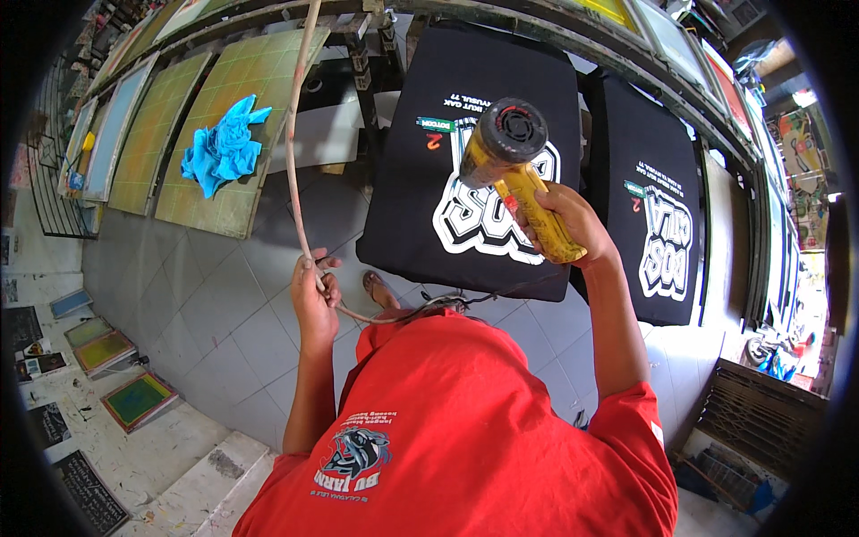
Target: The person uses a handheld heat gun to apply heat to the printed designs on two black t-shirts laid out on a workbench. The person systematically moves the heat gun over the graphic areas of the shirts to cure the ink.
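My right hand point(564, 224) grips a worn yellow heat gun point(530, 179) with a round black housing, held over a black T-shirt point(403, 206) on a flat board, printed with large white lettering and small red and green marks. My left hand point(317, 282) has its fingers around a long beige cable point(291, 134), which hangs from the top of the view and curves down toward my waist. A second printed black T-shirt point(617, 206) lies on the board just to the right.
Tilted printing boards point(215, 80) stand at left, one bearing a crumpled blue cloth point(224, 143). Small coloured screen frames point(134, 398) sit at lower left. My sandalled foot point(376, 288) is on the grey tiles point(206, 295). A metal grille point(743, 412) is at lower right.
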Motion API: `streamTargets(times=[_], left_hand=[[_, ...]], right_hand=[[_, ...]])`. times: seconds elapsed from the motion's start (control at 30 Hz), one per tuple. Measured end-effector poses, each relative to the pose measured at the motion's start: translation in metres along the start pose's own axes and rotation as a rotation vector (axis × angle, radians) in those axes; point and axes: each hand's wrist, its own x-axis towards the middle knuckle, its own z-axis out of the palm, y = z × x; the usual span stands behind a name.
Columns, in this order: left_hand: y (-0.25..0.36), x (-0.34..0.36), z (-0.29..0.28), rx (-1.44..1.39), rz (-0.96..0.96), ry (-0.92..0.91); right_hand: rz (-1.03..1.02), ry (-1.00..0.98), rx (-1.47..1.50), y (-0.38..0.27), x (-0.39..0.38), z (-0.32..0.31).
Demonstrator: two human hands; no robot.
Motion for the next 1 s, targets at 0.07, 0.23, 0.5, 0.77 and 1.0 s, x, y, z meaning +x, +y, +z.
streamTargets(times=[0.07, 0.23, 0.5, 0.77, 1.0], left_hand=[[-0.001, 0.000, -0.002, -0.010, -0.001, -0.006], [-0.001, 0.000, -0.002, 0.016, -0.004, 0.011], [-0.005, -0.004, 0.000, 0.023, -0.001, 0.012], [-0.009, -0.010, 0.009, 0.024, 0.002, -0.001], [-0.015, -0.017, 0.017, 0.018, 0.007, -0.002]], right_hand=[[0.022, -0.023, -0.014, -0.002, 0.000, -0.002], [0.001, 0.009, -0.045, -0.010, -0.002, 0.005], [0.057, -0.110, -0.119, -0.004, -0.015, 0.001], [0.032, -0.061, -0.187, 0.002, -0.031, -0.010], [0.015, -0.053, -0.211, 0.000, -0.040, -0.016]])
